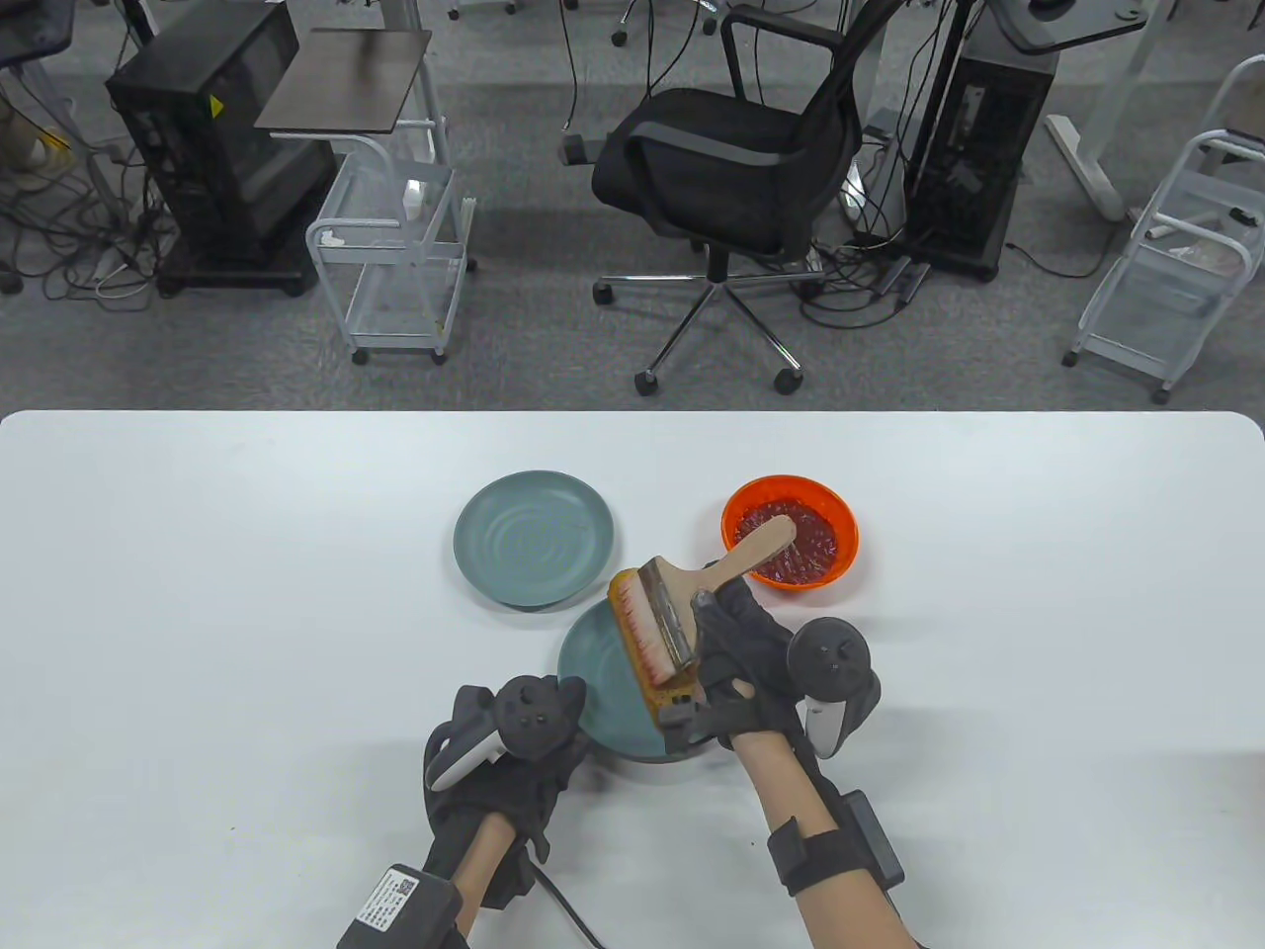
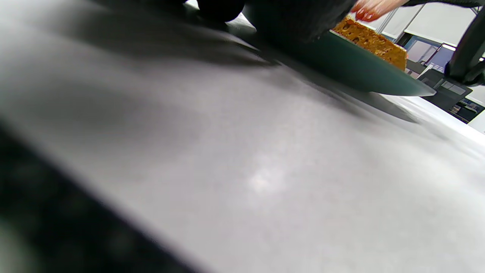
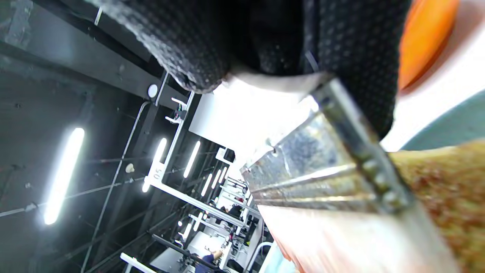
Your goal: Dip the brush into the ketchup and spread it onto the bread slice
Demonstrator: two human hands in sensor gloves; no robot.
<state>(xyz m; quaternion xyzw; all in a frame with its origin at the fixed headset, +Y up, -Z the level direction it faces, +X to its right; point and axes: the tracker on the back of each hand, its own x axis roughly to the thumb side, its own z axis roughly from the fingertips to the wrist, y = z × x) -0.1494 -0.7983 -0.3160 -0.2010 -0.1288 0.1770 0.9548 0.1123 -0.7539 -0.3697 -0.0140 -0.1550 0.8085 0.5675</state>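
My right hand (image 1: 731,652) grips the wooden handle of a wide flat brush (image 1: 682,593). Its red-stained bristles (image 1: 644,643) lie on a brown bread slice (image 1: 632,633) on the near teal plate (image 1: 593,672). The right wrist view shows the brush's metal ferrule (image 3: 322,170) close up, with bread (image 3: 447,189) beside it. My left hand (image 1: 514,741) rests at the plate's left rim; whether it holds the rim is hidden. The left wrist view shows the plate's rim (image 2: 360,72) and the bread (image 2: 371,40). An orange bowl of ketchup (image 1: 790,534) stands behind the brush.
A second teal plate (image 1: 534,537), empty, sits behind and to the left of the near plate. The white table (image 1: 247,593) spreads to both sides. A black office chair (image 1: 731,168) and carts stand beyond the far edge.
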